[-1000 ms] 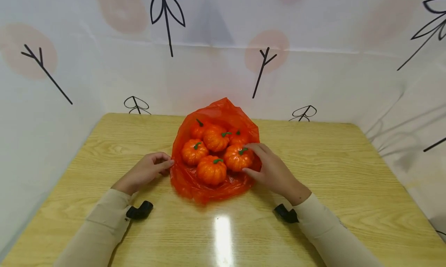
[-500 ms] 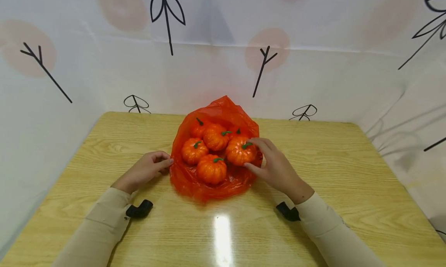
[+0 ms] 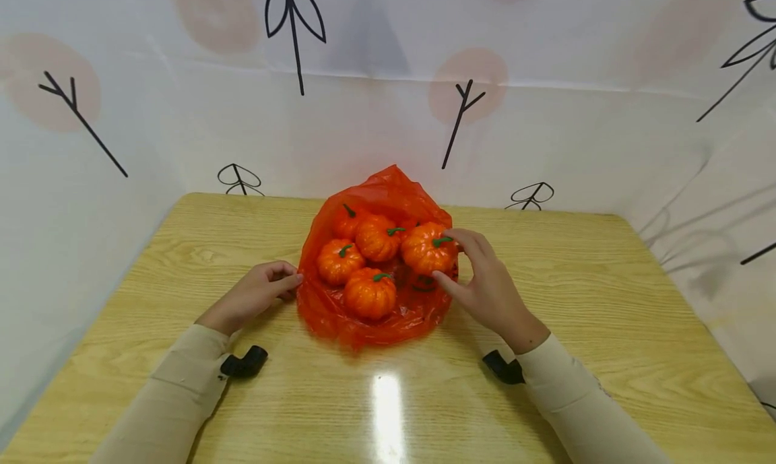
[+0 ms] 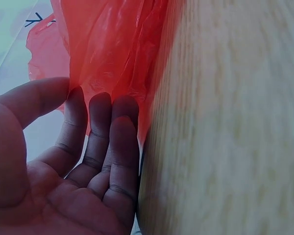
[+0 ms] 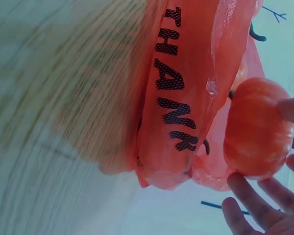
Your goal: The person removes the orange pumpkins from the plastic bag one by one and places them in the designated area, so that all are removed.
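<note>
A red plastic bag (image 3: pixel 418 309) lies wide-mouthed on the table, with several small orange pumpkins, such as a front pumpkin (image 3: pixel 370 294), inside. My right hand (image 3: pixel 494 292) grips another pumpkin (image 3: pixel 429 248) with a green stem, thumb on the near side and fingers on the far side. In the right wrist view this pumpkin (image 5: pixel 258 129) is raised beside the bag's rim, above its printed side. My left hand (image 3: pixel 254 294) pinches the left edge of the bag between thumb and index finger. In the left wrist view the other fingers of the left hand (image 4: pixel 88 161) are bent near the plastic (image 4: pixel 108 54).
The wooden table (image 3: pixel 303 410) spreads around the bag. A pale wall cloth (image 3: pixel 376 127) with black plant drawings hangs behind it. Black curved pieces, one a left piece (image 3: pixel 244 363) and one a right piece (image 3: pixel 503 368), sit by the two sleeves.
My right hand has lifted its pumpkin up and to the right, toward the bag's right rim. The left hand stays at the bag's left edge.
</note>
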Demonstrator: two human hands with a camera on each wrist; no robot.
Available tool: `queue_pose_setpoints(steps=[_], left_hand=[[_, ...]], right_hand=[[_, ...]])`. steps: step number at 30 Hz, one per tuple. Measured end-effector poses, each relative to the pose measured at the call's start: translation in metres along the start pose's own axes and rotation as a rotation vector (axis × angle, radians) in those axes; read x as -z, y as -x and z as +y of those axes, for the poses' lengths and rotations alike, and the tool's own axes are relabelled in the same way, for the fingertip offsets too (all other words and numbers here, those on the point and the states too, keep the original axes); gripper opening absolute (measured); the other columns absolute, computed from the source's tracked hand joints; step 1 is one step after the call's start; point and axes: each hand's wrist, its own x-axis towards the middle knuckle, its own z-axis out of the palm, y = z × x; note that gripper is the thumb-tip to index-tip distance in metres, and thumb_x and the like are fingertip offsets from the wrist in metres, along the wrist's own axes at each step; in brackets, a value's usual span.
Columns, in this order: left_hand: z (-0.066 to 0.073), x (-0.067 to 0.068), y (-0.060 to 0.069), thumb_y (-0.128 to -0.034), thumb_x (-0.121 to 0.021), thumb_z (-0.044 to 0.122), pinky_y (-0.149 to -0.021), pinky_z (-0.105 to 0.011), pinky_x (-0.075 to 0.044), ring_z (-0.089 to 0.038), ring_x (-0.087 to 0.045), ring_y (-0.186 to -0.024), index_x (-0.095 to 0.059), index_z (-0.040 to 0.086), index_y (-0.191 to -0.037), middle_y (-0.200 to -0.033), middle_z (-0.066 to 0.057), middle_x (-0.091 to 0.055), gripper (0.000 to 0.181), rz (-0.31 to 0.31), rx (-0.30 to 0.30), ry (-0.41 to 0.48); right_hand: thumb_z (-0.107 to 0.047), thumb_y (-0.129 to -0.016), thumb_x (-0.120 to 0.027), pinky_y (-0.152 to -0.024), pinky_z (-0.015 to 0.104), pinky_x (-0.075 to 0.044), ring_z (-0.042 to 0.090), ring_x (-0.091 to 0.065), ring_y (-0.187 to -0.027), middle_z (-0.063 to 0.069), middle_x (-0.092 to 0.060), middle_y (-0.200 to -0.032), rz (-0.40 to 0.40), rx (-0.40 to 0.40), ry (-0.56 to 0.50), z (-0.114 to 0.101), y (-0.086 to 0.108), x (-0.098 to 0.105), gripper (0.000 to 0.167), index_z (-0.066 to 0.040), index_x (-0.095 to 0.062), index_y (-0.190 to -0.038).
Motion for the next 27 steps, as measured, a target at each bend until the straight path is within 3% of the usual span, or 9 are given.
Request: queue_pose_setpoints(steps=[8, 15, 23, 27], left_hand=[[-0.002, 0.0, -0.002, -0.1005, -0.059, 0.04, -0.074, -0.028, -0.047, -0.02, -0.062, -0.091, -0.062, 0.007, -0.111, -0.097, -0.002, -0.065, 0.035, 0.0, -0.006, -0.003], [-0.001, 0.0, -0.002, -0.1011, -0.059, 0.038, -0.078, -0.028, -0.048, -0.019, -0.062, -0.091, -0.062, 0.005, -0.111, -0.097, -0.002, -0.065, 0.034, -0.004, -0.014, 0.015], [-0.001, 0.0, 0.0, -0.101, -0.059, 0.038, -0.077, -0.028, -0.049, -0.019, -0.063, -0.091, -0.061, 0.004, -0.113, -0.097, -0.003, -0.066, 0.036, -0.008, -0.018, 0.021], [-0.001, 0.0, 0.0, -0.1009, -0.059, 0.038, -0.075, -0.028, -0.048, -0.02, -0.063, -0.091, -0.061, 0.005, -0.113, -0.097, -0.003, -0.066, 0.036, -0.005, -0.015, 0.016]], right_hand=[[-0.013, -0.085, -0.08, -0.1, 0.048, -0.049, 0.03, -0.053, -0.119, 0.018, -0.048, -0.136, 0.064, -0.033, -0.029, 0.004, -0.002, 0.002, 0.062, -0.005, -0.048, -0.137], [-0.009, -0.084, -0.079, -0.097, 0.052, -0.049, 0.031, -0.051, -0.12, 0.02, -0.048, -0.137, 0.107, -0.029, -0.037, 0.008, -0.003, 0.005, 0.063, -0.003, -0.048, -0.138], [-0.009, -0.084, -0.075, -0.092, 0.042, -0.047, 0.028, -0.051, -0.115, 0.017, -0.049, -0.135, 0.136, -0.027, -0.033, 0.01, -0.005, 0.011, 0.064, -0.005, -0.046, -0.14], [-0.008, -0.083, -0.074, -0.09, 0.044, -0.047, 0.029, -0.051, -0.116, 0.018, -0.049, -0.136, 0.159, -0.026, -0.038, 0.012, -0.006, 0.014, 0.064, -0.005, -0.045, -0.14]])
